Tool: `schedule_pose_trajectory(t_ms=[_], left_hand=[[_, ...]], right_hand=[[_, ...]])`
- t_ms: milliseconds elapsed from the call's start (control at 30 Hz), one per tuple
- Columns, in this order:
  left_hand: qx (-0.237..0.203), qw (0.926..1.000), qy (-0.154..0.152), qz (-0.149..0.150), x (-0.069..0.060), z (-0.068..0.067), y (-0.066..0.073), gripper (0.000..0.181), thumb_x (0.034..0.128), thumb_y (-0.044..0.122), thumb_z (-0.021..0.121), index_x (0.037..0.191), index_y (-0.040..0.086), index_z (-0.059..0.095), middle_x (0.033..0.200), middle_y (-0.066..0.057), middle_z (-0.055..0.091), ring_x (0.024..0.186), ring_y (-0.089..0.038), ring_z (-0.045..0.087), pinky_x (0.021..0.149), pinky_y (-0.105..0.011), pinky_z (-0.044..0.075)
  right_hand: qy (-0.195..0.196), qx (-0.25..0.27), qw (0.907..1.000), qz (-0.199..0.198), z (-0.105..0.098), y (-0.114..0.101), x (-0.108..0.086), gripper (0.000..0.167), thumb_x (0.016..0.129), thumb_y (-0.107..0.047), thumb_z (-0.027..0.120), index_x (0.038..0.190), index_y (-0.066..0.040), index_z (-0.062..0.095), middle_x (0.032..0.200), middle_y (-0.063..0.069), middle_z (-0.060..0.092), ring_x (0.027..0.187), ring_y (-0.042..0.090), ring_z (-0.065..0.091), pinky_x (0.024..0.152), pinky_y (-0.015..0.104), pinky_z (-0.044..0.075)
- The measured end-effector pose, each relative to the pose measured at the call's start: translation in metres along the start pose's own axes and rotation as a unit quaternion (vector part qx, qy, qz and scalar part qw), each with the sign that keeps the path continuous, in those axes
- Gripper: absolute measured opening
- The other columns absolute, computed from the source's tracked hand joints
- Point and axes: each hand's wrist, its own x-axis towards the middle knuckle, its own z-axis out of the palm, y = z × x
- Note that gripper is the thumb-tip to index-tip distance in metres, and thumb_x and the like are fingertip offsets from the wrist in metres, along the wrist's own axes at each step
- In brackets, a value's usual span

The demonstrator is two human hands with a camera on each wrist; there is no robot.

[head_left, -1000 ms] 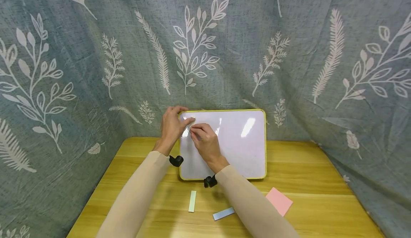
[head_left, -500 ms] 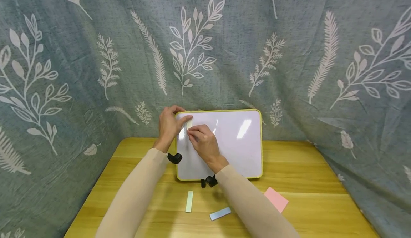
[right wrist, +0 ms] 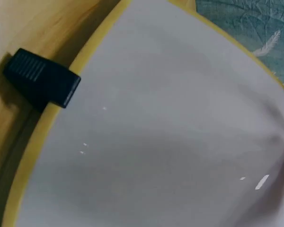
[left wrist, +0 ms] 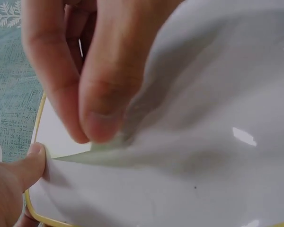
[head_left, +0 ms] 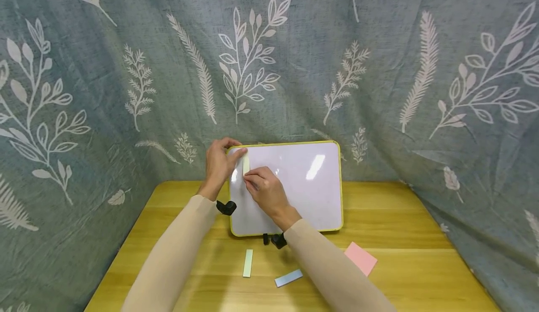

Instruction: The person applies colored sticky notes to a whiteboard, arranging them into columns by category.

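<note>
You have the narrow, pale yellow-green paper strip (head_left: 246, 163) running up and down near the top left corner of the glossy white rectangular board with a yellow rim (head_left: 299, 199), its long edges straight and its face plain (the left wrist view shows only a faint green sliver, partly hidden). Your right hand (head_left: 270, 192) pinches the strip's lower end, thumb and forefinger tips brought together, while your left hand (head_left: 220, 164) clasps the board's corner, thumb at the strip's upper end, fingers behind the rim.
</note>
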Motion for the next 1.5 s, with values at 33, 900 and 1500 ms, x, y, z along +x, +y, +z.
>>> schedule_pose_trajectory(t_ms=[33, 900, 1500], left_hand=[[-0.002, 1.0000, 0.002, 0.002, 0.000, 0.000, 0.000, 0.025, 0.1033, 0.029, 0.093, 0.121, 0.012, 0.088, 0.129, -0.019, 0.075, 0.120, -0.043, 0.069, 0.104, -0.059, 0.055], [0.007, 0.9992, -0.031, 0.026, -0.029, -0.006, -0.019, 0.076, 0.1006, 0.018, 0.095, 0.168, 0.013, 0.060, 0.150, -0.022, 0.069, 0.112, -0.042, 0.078, 0.092, -0.056, 0.068], [0.020, 0.9983, -0.048, 0.025, -0.060, -0.007, -0.030, 0.098, 0.1007, 0.019, 0.095, 0.181, 0.019, 0.040, 0.154, -0.021, 0.066, 0.113, -0.041, 0.076, 0.091, -0.056, 0.067]], right_hand=[[0.001, 0.003, 1.0000, -0.002, -0.001, -0.001, 0.000, 0.010, 0.097, -0.001, 0.094, 0.106, -0.003, 0.092, 0.112, 0.006, 0.084, 0.108, 0.025, 0.080, 0.099, 0.031, 0.069], [-0.085, 0.077, 0.9932, 0.019, -0.057, -0.024, -0.052, 0.013, 0.094, -0.001, 0.096, 0.104, -0.007, 0.090, 0.107, 0.006, 0.085, 0.103, 0.023, 0.083, 0.090, 0.034, 0.071], [-0.199, 0.101, 0.9737, 0.046, -0.068, -0.039, -0.098, 0.009, 0.100, -0.005, 0.092, 0.109, -0.006, 0.090, 0.112, 0.005, 0.087, 0.105, 0.021, 0.084, 0.095, 0.033, 0.071]])
